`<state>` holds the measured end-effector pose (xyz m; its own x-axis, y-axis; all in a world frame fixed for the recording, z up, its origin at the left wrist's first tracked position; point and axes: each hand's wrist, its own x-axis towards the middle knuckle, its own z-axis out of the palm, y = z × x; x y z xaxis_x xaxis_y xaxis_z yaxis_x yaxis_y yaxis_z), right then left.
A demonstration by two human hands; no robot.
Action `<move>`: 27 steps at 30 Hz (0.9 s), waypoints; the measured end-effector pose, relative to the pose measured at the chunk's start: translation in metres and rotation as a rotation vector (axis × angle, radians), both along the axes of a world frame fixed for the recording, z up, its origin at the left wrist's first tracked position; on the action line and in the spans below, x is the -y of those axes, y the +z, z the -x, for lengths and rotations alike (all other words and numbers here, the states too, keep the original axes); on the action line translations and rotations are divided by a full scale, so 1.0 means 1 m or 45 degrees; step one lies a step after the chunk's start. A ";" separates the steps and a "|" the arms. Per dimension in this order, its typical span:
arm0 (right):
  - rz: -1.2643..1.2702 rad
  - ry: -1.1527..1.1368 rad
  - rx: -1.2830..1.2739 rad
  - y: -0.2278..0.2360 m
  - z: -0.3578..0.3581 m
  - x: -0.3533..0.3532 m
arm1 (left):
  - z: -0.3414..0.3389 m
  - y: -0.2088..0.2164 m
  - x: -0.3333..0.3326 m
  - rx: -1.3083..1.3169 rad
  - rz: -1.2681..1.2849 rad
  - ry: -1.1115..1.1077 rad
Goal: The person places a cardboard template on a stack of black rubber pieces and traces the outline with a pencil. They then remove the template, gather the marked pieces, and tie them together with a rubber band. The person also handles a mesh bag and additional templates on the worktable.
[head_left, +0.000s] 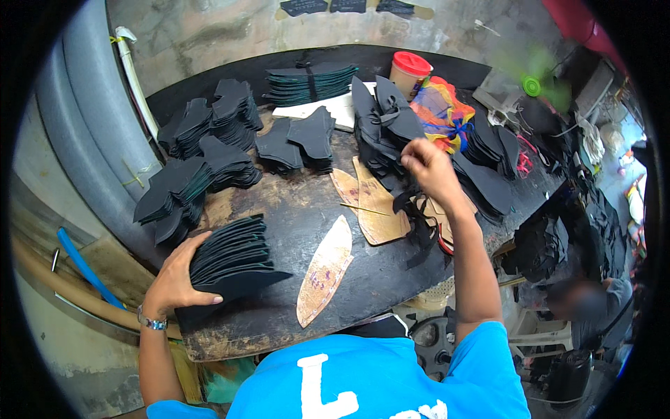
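- Far left: grey wall pipe (pixel 84 119) and blue tube (pixel 84 265) are seen beside the worktop (pixel 293 209).
- Left hand (pixel 183 276) is laid over a stack of black cut pieces (pixel 234 258) at the worktop's near-left edge; fingers are spread & clasped round the stack's left side, thumb along its lower edge. A wristwatch (pixel 151 322) is worn on that wrist.
- Further black stacks (pixel 202 150) are piled behind it, twd the back-left corner.
- Centre: a tan leaf-shaped pattern piece (pixel 325 271) is laid flat, apart from the held stack; more tan patterns (pixel 370 202) are lying just beyond, w/ a thin stick across them.
- Back centre: a fanned dark stack (pixel 308 82) is set by the wall.
- Right hand (pixel 427 164) is raised above the worktop's right half; fingers are pinched shut on a black strip (pixel 419 223) hanging down from it.
- A tied black bundle (pixel 384 126) is standing just left of that hand.
- Behind: a red-lidded jar (pixel 410 72) & a multicoloured bag (pixel 441 112).
- Far right: a green fan (pixel 534 84); another person is seated lower right.
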<state>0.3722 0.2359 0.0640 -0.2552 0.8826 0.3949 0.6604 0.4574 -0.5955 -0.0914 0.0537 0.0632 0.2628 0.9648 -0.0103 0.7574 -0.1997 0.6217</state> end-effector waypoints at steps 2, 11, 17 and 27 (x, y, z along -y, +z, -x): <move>0.039 -0.077 -0.173 0.022 -0.002 -0.002 | 0.002 0.005 0.003 0.092 0.009 0.075; 0.276 0.001 0.456 0.040 0.002 0.011 | 0.034 -0.003 0.055 0.611 0.001 0.393; 0.344 -0.190 1.075 -0.026 -0.043 0.051 | 0.089 -0.079 0.127 1.350 -0.017 0.784; 0.139 -0.403 -0.067 -0.005 0.035 0.046 | 0.032 -0.088 0.096 2.037 -0.225 0.769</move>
